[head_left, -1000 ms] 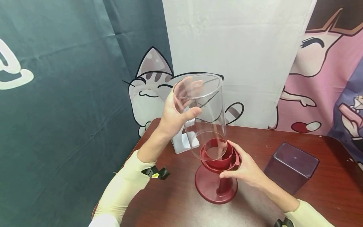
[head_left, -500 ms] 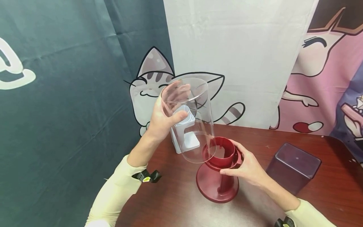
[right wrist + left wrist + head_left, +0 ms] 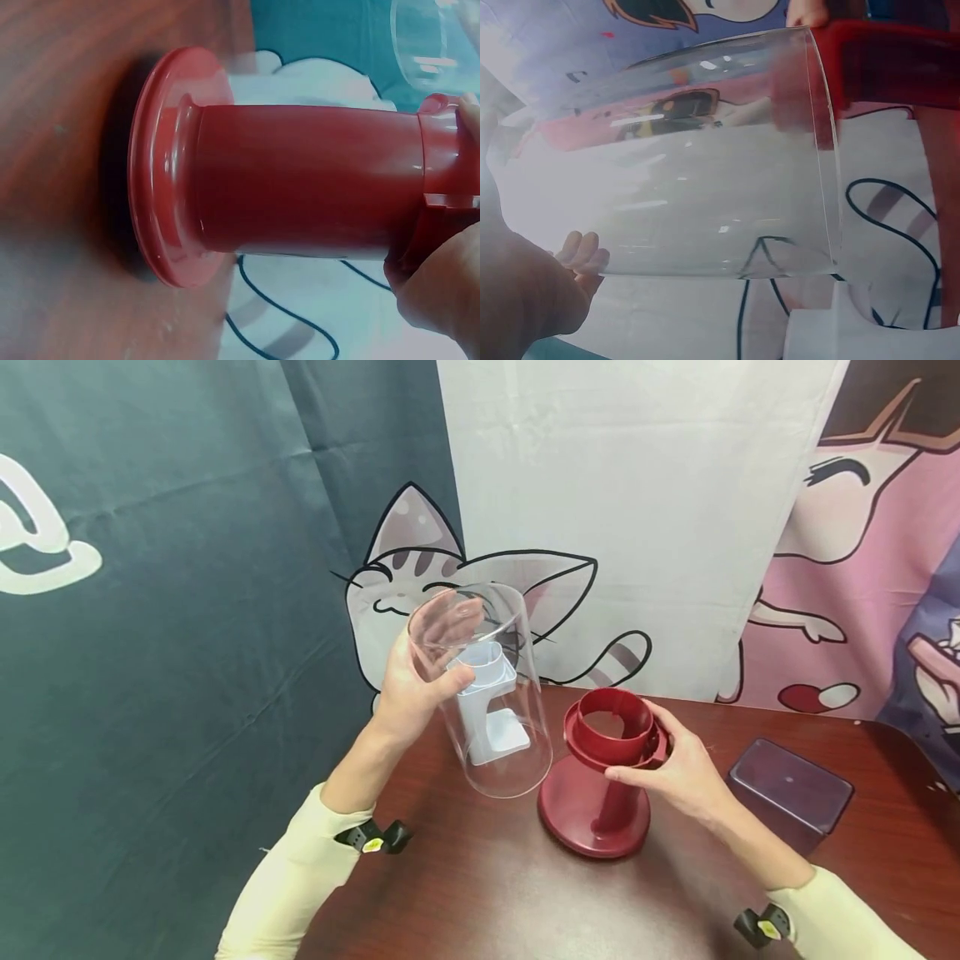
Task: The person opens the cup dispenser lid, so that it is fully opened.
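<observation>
My left hand [image 3: 408,689] grips a clear plastic cylinder [image 3: 534,722] near its upper rim, thumb on the near side and fingers behind. The cylinder is tilted slightly and held in the air. My right hand [image 3: 678,768] holds a red plastic stand [image 3: 594,814] by its ringed top, thumb in front. This stand has an open round collar, a thick column and a wide round base. A dark shadow lies under the base in the right wrist view, and the base looks lifted off the table. Cylinder and red collar are apart in the head view.
A white stand [image 3: 814,337] with a round opening on top is behind the clear cylinder. At the right of the brown table [image 3: 465,885] is a dark purple translucent box [image 3: 791,785]. Printed cloth [image 3: 645,510] hangs behind the table.
My left hand has carried the cylinder left and slightly down, away from above the red collar. My right hand has raised the red stand and moved it a little right.
</observation>
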A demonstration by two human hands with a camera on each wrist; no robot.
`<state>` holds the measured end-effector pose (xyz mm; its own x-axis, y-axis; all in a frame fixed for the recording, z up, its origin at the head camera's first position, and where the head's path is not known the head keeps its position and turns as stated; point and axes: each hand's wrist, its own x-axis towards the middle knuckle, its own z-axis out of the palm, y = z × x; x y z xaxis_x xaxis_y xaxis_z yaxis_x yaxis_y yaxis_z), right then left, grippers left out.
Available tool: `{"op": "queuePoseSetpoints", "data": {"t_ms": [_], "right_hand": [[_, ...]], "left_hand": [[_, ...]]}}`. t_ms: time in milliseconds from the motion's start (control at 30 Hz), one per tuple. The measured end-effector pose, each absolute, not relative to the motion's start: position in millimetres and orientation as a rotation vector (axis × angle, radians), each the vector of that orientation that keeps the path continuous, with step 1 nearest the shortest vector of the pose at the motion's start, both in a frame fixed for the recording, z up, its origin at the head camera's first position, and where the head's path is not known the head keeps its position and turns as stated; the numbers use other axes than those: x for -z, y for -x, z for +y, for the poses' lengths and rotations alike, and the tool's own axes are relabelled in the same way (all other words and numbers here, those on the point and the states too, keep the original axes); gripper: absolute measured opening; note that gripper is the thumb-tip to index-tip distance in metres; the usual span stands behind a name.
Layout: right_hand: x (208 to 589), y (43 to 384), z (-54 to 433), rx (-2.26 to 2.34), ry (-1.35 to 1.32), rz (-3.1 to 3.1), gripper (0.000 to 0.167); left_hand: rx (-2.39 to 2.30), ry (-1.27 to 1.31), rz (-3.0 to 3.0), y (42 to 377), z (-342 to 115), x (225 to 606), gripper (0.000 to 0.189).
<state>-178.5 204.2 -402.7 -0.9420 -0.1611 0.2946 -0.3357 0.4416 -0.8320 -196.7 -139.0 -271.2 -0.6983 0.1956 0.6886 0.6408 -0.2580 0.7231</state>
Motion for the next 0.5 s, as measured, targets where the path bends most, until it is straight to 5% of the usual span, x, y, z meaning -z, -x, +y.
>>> {"op": "queuePoseSetpoints", "data": {"t_ms": [500], "right_hand": [[393,213,238,-1.441,-0.279,-2.494,0.102]], "left_hand": [[2.103,1.012,-1.695,204,-137,316,0.112]]}}
